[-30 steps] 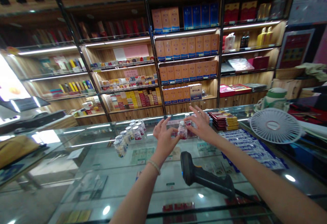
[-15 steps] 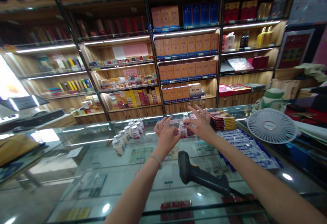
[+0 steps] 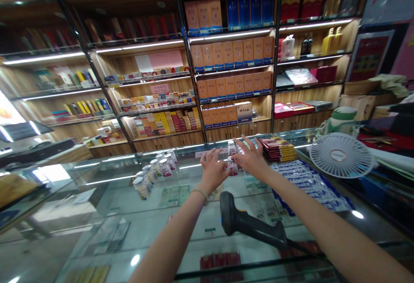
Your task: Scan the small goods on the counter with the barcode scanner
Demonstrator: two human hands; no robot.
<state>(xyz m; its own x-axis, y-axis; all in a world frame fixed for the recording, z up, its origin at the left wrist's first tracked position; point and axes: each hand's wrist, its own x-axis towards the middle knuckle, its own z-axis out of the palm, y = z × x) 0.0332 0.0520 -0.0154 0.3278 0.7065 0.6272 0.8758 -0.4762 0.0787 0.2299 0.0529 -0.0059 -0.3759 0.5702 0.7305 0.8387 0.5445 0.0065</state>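
A small clear jar [image 3: 232, 167] with a white lid and purple-pink label stands upright at the far side of the glass counter, between my two hands. My left hand [image 3: 213, 169] has its thumb and a fingertip against the jar's left side, its other fingers raised. From the right, my right hand [image 3: 251, 157] pinches the same jar near its lid, other fingers spread above. Just behind stands another white-lidded jar [image 3: 231, 147]; more items there are partly hidden by my right hand. A black handheld barcode scanner [image 3: 250, 222] lies nearer me, below both hands.
Several similar jars [image 3: 165, 167] stand in rows to the left on the glass counter [image 3: 181, 231]. To the right are stacked red-and-yellow packets [image 3: 278, 149], blue-and-white packets [image 3: 310, 186], a white fan [image 3: 339, 155] and a green-and-white jug [image 3: 343, 120]. Stocked shelves [image 3: 233, 97] rise behind.
The whole view has shifted slightly, so the surroundings sit further left and higher. Against the counter, my hands and the jar have moved slightly right and toward me. Both hands remain on it.
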